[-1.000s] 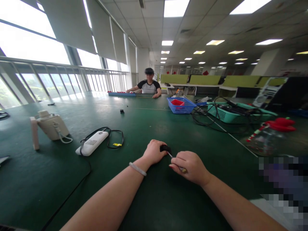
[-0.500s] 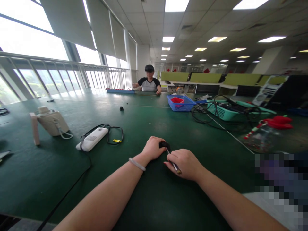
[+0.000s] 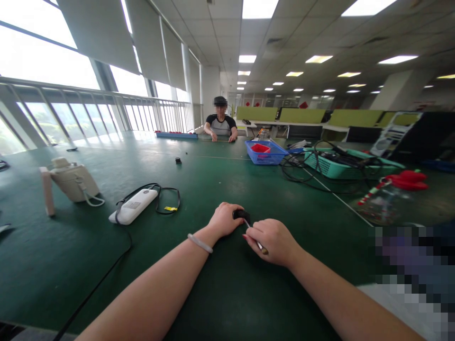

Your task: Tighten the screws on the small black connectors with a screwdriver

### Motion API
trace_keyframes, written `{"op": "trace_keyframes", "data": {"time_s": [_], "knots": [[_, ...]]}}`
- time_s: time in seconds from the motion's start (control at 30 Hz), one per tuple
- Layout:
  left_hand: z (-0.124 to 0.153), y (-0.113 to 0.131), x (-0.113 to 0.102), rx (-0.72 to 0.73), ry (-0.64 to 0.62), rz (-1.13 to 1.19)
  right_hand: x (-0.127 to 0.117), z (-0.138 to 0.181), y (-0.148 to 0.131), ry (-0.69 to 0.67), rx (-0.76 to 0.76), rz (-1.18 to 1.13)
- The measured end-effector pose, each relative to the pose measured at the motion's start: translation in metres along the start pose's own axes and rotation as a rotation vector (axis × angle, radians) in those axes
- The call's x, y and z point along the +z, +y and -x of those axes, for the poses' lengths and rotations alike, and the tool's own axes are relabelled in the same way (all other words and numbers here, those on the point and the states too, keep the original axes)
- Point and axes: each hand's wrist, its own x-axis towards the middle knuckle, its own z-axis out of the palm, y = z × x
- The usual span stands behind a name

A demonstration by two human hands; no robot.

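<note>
My left hand [image 3: 224, 219] is closed around a small black object [image 3: 242, 215], its kind unclear, low over the green table [image 3: 209, 298]. Part of that object is hidden by my fingers. In my right hand [image 3: 272, 240], the fingers close on a slim tool [image 3: 263, 248] with a thin pale shaft and a brownish handle end. The shaft points up and left, and its tip meets or nearly meets the black object; contact is too small to make out.
White stick-shaped device [image 3: 136, 206] with a black cable lies left, beside a beige bottle [image 3: 76, 181]. A small black piece [image 3: 178, 161] sits farther off. Blue basket [image 3: 266, 155], teal basket [image 3: 322, 166] of cables and a red-lidded jar [image 3: 386, 203] stand right. A person [image 3: 221, 124] sits opposite.
My hands keep their grips, with almost no movement between them. The view has shifted slightly. Across the table, the person's hand on the left side has come inward and down to the tabletop.
</note>
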Motion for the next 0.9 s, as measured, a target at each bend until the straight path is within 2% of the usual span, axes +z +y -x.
{"op": "trace_keyframes", "data": {"time_s": [0.27,0.9], "knots": [[-0.0002,0.0016,-0.001,-0.007,-0.016,0.0,0.0,-0.0007,0.0001,-0.072,-0.024,-0.02],[-0.0005,-0.0041,0.0022,0.05,-0.003,-0.007,-0.0015,0.0037,0.0086,0.016,-0.054,-0.004]]}}
